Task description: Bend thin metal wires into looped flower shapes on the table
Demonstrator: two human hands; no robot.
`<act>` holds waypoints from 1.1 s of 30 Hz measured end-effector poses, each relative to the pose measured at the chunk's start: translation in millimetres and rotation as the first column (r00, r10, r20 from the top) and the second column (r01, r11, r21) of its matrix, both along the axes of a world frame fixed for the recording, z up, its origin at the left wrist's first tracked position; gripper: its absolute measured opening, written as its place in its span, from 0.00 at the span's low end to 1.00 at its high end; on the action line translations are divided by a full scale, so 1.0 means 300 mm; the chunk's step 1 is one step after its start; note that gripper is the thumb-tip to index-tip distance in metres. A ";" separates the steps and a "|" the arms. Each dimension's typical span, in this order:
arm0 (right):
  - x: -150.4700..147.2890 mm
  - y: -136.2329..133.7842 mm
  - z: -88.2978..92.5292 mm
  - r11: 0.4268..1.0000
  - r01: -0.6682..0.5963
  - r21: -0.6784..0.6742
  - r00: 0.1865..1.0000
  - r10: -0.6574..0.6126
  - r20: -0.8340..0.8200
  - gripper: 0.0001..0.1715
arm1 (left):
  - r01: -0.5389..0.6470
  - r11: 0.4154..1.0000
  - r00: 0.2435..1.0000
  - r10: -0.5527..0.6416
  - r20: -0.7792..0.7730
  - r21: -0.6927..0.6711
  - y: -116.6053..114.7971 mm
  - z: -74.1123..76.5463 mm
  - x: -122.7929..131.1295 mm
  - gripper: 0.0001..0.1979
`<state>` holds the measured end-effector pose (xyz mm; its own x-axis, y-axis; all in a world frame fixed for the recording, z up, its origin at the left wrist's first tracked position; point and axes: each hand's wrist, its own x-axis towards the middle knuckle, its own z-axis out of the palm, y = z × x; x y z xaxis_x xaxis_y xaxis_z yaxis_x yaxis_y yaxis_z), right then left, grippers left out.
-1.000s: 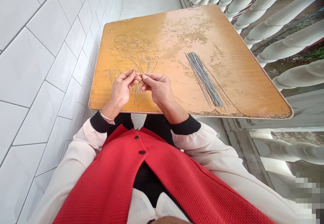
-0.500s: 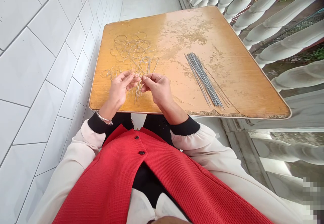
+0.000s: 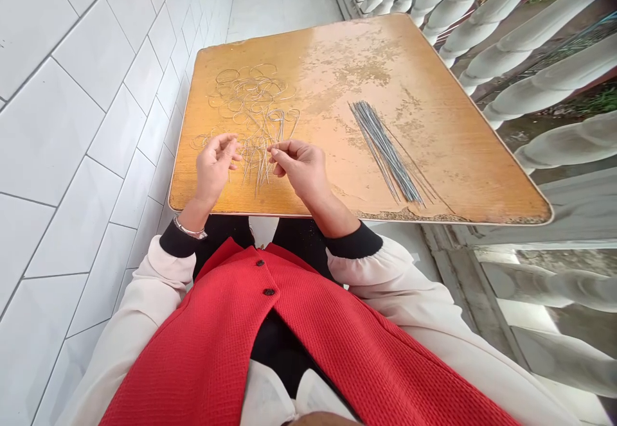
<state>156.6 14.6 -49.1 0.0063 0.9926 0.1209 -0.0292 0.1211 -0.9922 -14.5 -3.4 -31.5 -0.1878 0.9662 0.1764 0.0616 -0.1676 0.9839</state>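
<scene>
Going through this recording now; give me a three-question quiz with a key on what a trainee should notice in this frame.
1. True or false: the left hand is touching the right hand.
2. Compared with the looped strands, the straight grey strands lie:
A) nearer the white railing
B) nearer the tiled wall
C) on the floor
3. Fill in: the bracelet is on the person's ____ wrist.

Key: 1. False; 2. A; 3. left

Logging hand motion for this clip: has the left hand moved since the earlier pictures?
Yes: the left hand has moved left, closer to the table's left edge, leaving a wider gap to the right hand.
</scene>
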 end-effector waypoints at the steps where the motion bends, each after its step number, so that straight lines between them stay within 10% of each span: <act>1: 0.002 0.001 -0.001 1.000 0.015 0.015 0.999 -0.015 0.035 0.05 | -0.023 0.999 0.998 0.025 -0.052 0.031 0.004 0.008 -0.012 0.05; 5: 0.004 -0.009 0.003 0.998 -0.048 0.029 0.997 0.046 0.058 0.06 | -0.048 0.978 0.938 0.113 -0.328 0.203 0.015 0.027 -0.045 0.06; 13: 0.023 -0.021 0.029 0.970 -0.236 -0.054 0.957 0.223 -0.186 0.05 | 0.274 0.926 0.693 -0.001 -0.721 0.261 0.018 0.015 -0.100 0.14; 33: 0.012 -0.028 0.009 0.980 -0.191 -0.056 0.949 0.169 -0.265 0.09 | 0.314 0.910 0.682 -0.018 -0.731 0.271 0.025 0.029 -0.074 0.10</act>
